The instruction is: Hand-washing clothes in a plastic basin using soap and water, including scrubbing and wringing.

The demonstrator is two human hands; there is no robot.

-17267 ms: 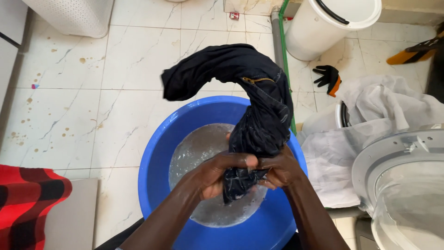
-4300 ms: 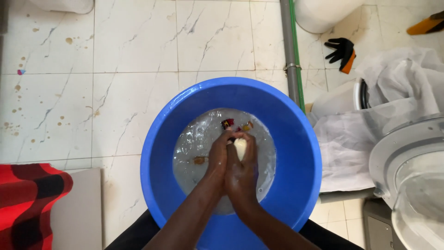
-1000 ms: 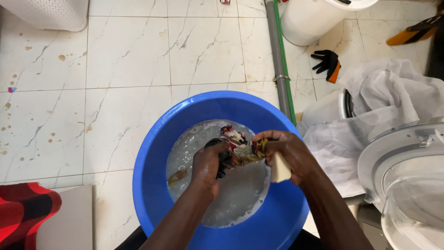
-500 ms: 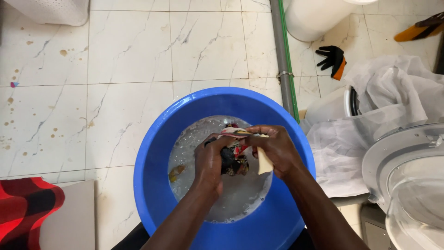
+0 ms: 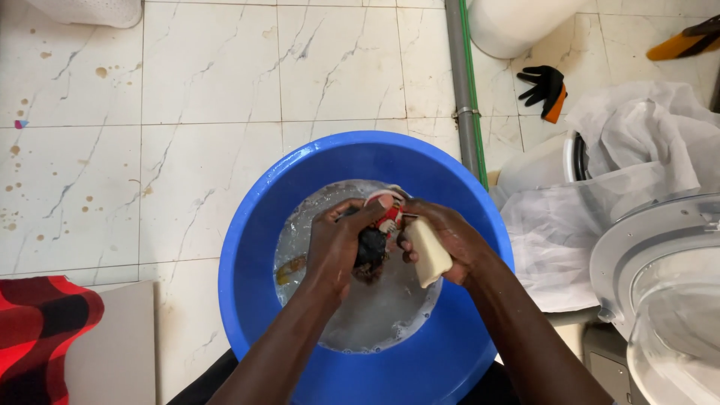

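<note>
**Soap on cloth, wash in mid-swing**

While the basin (image 5: 255, 247) sits square on the tiled floor (image 5: 210, 90), both hands work low inside it, and the head view, the only one, gives us everything. The left hand (image 5: 337, 244) is closed around a small bunched cloth (image 5: 373, 241), dark with red and pale bits showing at the top, held just above the sudsy water (image 5: 375, 315). The right hand (image 5: 442, 240) grips a pale soap bar (image 5: 428, 251), pressed right against that cloth. The two hands are close together, meeting at the bundle.

How far along? By my reading, the soaping is in hand: the cloth is wet, the water is foamy, the bar is on the fabric. Rinsing and wringing look not yet done, since suds lie all round and the cloth is still bunched in the basin.

Around the edges: a red-and-black cloth (image 5: 41, 330) at lower left, a grey pipe (image 5: 461, 75) running up the floor, a black glove (image 5: 546, 88) past it, a white sheet (image 5: 637, 150) heaped at right, beside a round white machine (image 5: 660, 262).
</note>
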